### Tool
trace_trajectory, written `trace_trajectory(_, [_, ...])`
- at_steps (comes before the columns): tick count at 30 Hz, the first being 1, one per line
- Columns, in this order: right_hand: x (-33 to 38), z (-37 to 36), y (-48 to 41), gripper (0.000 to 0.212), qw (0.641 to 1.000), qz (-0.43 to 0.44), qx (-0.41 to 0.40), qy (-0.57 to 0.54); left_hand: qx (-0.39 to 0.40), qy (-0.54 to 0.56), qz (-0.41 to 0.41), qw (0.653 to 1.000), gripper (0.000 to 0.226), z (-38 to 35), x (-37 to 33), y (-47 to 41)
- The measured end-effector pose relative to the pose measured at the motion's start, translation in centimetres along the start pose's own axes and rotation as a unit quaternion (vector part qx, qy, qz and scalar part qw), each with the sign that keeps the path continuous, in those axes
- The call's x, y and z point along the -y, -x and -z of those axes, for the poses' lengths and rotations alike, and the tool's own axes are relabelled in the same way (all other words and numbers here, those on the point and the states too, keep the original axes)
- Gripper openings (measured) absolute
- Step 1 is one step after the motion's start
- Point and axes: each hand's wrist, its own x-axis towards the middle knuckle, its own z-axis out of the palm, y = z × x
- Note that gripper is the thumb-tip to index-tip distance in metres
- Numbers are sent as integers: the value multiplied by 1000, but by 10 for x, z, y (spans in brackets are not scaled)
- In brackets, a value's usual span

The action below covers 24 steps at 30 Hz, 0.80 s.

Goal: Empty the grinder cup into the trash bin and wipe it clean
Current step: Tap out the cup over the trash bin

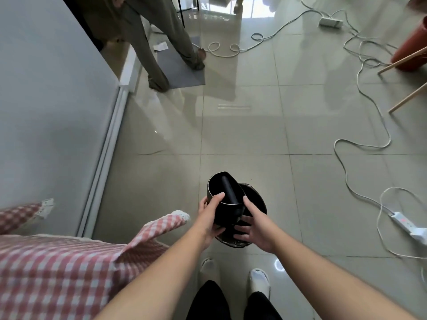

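Currently, the black grinder cup is held above the trash bin, which stands on the tiled floor just ahead of the person's white-socked feet. The cup is tilted, its open mouth turned up toward the camera, and a dark central column is seen inside it. The left hand is wrapped around the cup's near left wall, with the thumb hooked over the rim and the fingers curled under the base. The right hand is placed at the cup's right side with the thumb against the wall; its fingers are spread beneath the cup, and whether a firm hold is kept by this hand cannot be told. The bin is largely hidden behind the cup and hands; only its dark right rim and lower edge are visible. Whether anything remains in the cup cannot be determined. A table covered by a pink checked tablecloth is noted at lower left, beside a grey wall panel. White cables are strewn over the floor at right, with a power strip near the right edge and another further back. A second person's legs are observed at upper left, standing on a grey mat.
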Motion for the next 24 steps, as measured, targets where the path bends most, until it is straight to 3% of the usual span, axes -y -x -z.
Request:
trace_trajectory(4, [1,0,-3,45,997,27,-20,-62,16,-19,1,1000,53,-2,8,-2])
trace_trajectory(10, [5,30,-12,40,998,32,-58,-18,97,-187,-30,977,61,8,4,-12])
trace_trajectory(15, [0,60,-25,39,997,-54,-46,35,155,-299,-139,931,110,18,20,-47])
trace_trajectory(18, [-10,73,-40,39,993,-102,-24,54,143,-277,-134,941,130,15,45,-67])
trace_trajectory(24, [-36,89,-68,46,987,-148,-22,65,109,-220,-94,965,111,17,84,-96])
